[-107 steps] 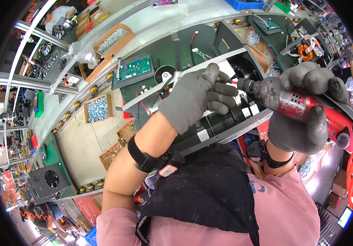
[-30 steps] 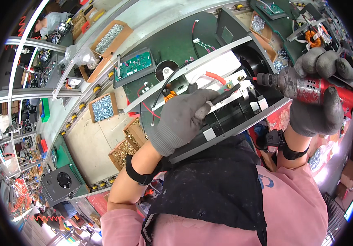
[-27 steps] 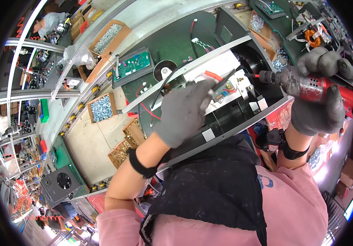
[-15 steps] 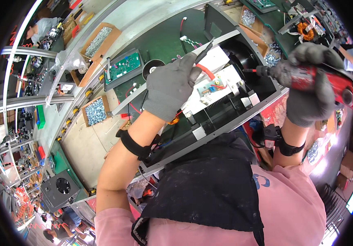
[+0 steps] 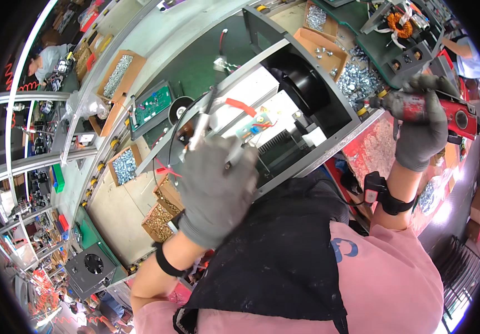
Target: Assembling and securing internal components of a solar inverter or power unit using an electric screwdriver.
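Note:
My gloved right hand (image 5: pixel 424 133) is wrapped round a red power screwdriver (image 5: pixel 454 117), whose nose points left, just outside the right end of a dark metal housing (image 5: pixel 337 136). My gloved left hand (image 5: pixel 218 192) is over the near left side of the housing; motion smears its fingers, so I cannot make out what they hold, if anything. Inside the housing are a white block (image 5: pixel 259 83), a small circuit board (image 5: pixel 255 127) with a red sleeve (image 5: pixel 241 106) above it, and a round black fan part (image 5: pixel 298 78). A dark cable (image 5: pixel 213 97) runs across the housing's left part.
A green circuit board (image 5: pixel 153 106) lies in a tray beyond my left hand. Boxes of silver screws (image 5: pixel 124 167) and brass-coloured parts (image 5: pixel 159 220) stand to the left. Loose silver hardware (image 5: pixel 357 80) lies at the far right, near an orange coil (image 5: pixel 399 25).
My left hand has moved off the white block, toward me. The screwdriver's tip, over the housing before, is now outside its right end. The housing sits further left in view.

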Available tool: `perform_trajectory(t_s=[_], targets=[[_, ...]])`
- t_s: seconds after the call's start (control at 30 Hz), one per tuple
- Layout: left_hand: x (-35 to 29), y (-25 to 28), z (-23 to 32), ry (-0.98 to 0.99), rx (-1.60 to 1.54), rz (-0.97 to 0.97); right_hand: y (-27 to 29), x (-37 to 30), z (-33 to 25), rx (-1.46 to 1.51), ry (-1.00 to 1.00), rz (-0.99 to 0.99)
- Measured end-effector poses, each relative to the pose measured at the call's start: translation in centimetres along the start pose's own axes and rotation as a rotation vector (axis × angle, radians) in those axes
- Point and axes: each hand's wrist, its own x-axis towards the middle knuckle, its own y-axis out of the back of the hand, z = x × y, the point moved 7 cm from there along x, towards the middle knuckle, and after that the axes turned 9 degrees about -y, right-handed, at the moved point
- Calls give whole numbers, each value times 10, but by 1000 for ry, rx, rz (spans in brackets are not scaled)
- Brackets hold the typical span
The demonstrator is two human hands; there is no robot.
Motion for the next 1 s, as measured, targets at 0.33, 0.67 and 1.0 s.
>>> perform_trajectory(t_s=[0.33,0.67,1.0], targets=[[-15,-78,35,131,-265,-445,242,-39,167,-1188,-601,130],[3,-56,-24,391,-405,-480,175,-100,175,-1750,-189,-128],[18,-12,-117,607,-654,-313,-54,-206,269,-1237,228,-1179]])
